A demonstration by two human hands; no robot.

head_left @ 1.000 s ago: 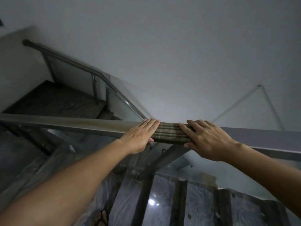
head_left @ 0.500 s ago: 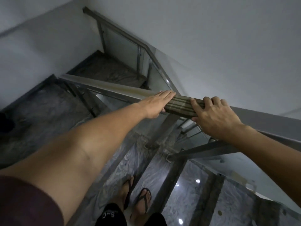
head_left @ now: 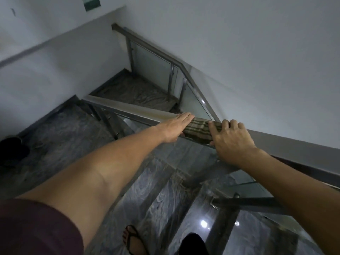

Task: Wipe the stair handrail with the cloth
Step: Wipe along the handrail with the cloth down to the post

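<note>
A: Where's the cloth [head_left: 199, 130] right now?

B: Draped over the top of the handrail [head_left: 128, 109], folded around it, striped. It sits between the 2 hands, both touching it.

A: Hand state?

B: Left hand [head_left: 176, 128] is flat, fingers straight and together, palm pressing the cloth's downhill end onto the rail. Not curled around anything. Right hand [head_left: 230, 142] has its fingers bent over the far edge of the rail on the cloth's uphill end, thumb underneath on the near side. So the right pinches cloth plus rail, the left only presses.

A: Axis?

B: Rail's long axis runs from lower right, by the right forearm, up and left toward the landing corner. The cloth wraps across that axis, so the only useful slide is along the rail.

A: Which way is the unwiped run?

B: My read: left and downhill. A long bare stretch of rail lies beyond the left fingertips [head_left: 189, 115], with brownish streaks on it. Can't tell if the part behind the right hand is clean.

A: Lead hand?

B: Left is nearer the bare stretch, so it probably leads and the right follows. Risk: the flat left palm may slip off the cloth, bunching it.
</note>
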